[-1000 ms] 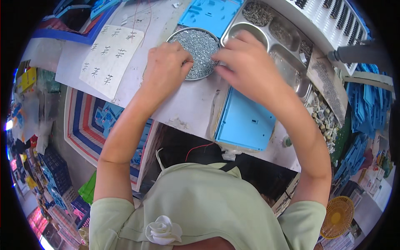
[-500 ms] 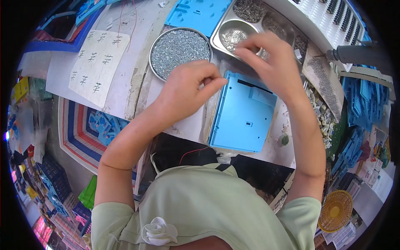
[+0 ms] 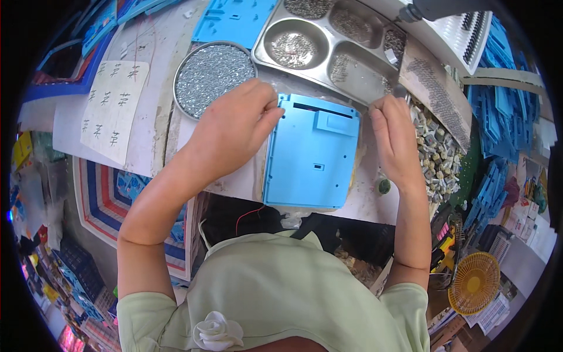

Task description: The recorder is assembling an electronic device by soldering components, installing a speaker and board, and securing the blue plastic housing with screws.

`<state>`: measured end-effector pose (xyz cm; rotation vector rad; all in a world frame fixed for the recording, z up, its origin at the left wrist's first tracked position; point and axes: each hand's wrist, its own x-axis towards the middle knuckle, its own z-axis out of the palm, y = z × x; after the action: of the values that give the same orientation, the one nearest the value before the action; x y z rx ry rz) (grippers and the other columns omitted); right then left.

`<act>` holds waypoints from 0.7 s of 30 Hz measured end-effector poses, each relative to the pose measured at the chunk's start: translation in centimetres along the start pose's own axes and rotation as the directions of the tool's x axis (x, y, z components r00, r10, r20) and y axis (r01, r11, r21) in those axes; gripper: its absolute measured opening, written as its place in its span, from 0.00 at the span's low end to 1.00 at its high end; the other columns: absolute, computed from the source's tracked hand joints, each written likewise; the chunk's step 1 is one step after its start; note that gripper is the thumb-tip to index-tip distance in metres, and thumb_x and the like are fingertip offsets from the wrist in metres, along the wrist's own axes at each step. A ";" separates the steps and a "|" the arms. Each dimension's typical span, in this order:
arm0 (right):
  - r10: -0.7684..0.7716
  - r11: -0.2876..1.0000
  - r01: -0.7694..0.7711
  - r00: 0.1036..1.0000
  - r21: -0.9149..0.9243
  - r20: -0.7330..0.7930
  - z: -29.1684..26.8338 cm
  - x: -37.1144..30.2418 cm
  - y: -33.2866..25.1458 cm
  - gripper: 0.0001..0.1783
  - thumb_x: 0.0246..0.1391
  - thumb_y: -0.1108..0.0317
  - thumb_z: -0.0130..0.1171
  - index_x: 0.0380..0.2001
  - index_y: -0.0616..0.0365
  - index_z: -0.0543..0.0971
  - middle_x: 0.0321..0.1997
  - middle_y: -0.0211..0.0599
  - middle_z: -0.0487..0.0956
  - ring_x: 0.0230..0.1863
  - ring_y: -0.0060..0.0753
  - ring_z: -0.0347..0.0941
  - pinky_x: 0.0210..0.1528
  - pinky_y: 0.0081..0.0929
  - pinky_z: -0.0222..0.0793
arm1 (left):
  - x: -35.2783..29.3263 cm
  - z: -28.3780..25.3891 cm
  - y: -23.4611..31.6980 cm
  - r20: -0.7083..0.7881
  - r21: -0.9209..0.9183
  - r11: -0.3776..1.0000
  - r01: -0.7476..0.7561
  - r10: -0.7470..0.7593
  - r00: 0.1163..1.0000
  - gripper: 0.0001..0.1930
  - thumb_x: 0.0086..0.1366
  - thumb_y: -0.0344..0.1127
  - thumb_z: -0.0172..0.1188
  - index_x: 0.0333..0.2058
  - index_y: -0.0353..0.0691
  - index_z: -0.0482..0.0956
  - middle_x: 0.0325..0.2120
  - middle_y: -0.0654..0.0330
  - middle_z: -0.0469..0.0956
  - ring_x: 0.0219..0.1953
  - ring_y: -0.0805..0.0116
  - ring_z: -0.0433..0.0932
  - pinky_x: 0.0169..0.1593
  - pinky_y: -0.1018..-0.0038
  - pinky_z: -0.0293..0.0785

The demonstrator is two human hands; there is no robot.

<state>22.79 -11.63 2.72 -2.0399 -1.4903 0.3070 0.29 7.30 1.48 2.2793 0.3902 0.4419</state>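
A light-blue square plastic panel (image 3: pixel 302 158) lies in front of me, with a slot along its far edge and a small hole near its middle. My left hand (image 3: pixel 237 126) is closed in a pinch at the panel's far left corner; whatever sits between the fingertips is hidden. To the right of the panel, my right hand (image 3: pixel 394 138) is closed, its fingertips just below the near edge of a metal compartment tray (image 3: pixel 319 73). A small dark rounded end (image 3: pixel 400 91) shows by those fingertips, and I cannot tell what it belongs to.
A round metal dish of silvery screws (image 3: pixel 214 79) stands at left of the tray. Another blue panel (image 3: pixel 231 20) lies behind it. At right are a board with small dark pieces (image 3: pixel 437 88), a pile of small pale parts (image 3: pixel 437 158) and stacked blue parts (image 3: pixel 507 123). A grey tool (image 3: pixel 434 9) overhangs the tray.
My right hand has come back from over the tray's round compartment to the panel's right side, its fingers now closed. My left hand stays at the panel's far left corner. The whole view has shifted.
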 end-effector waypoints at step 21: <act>-0.041 0.990 0.053 0.994 0.127 -0.098 -0.4 -0.8 -0.3 0.04 0.53 0.77 0.66 0.34 0.62 0.83 0.35 0.36 0.82 0.40 0.37 0.72 0.45 0.31 0.68 | -0.5 0.9 -0.2 -0.087 -0.021 0.998 -0.051 0.049 0.995 0.04 0.61 0.23 0.66 0.35 0.34 0.84 0.31 0.56 0.81 0.30 0.65 0.80 0.34 0.73 0.76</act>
<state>22.44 -12.40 3.08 -1.8882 -1.4216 0.2765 0.17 6.69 0.68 2.2567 0.3703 0.5691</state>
